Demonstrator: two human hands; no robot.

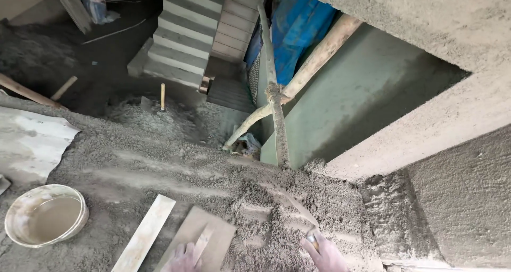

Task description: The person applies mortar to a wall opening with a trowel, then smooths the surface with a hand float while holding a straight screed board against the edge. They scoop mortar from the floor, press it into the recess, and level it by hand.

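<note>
Your left hand [183, 257] is closing around the wooden handle of a flat plastering board [198, 240], holding it level just above the mortar so its broad face can take a load. Your right hand [324, 253] is gripping a trowel [298, 210], fingers clenched on the handle at the near edge of the view; the blade is lying half buried in the heap, angled up and to the left, so only its mortar-smeared edge is showing. Both tools are sitting at the near side of the grey mortar heap [213, 171], which is spreading across the whole platform in front of you.

Left of the board, a pale wooden straightedge [145, 232] is lying slantwise on the mortar, within easy reach. Farther left, a round bucket [47, 214] of muddy water is standing upright, well apart from your hands. A bent metal sheet [29, 144] is resting at the far left.

On the right, a rough plastered wall [452, 91] is rising beside you, with a smoother greenish recess below its overhang. Two crossed timber poles [277, 101] are propping up from the floor below, tied where they meet. Beyond them, a concrete staircase [186, 32] and a blue tarpaulin [298, 27] are showing in the dim lower room.
</note>
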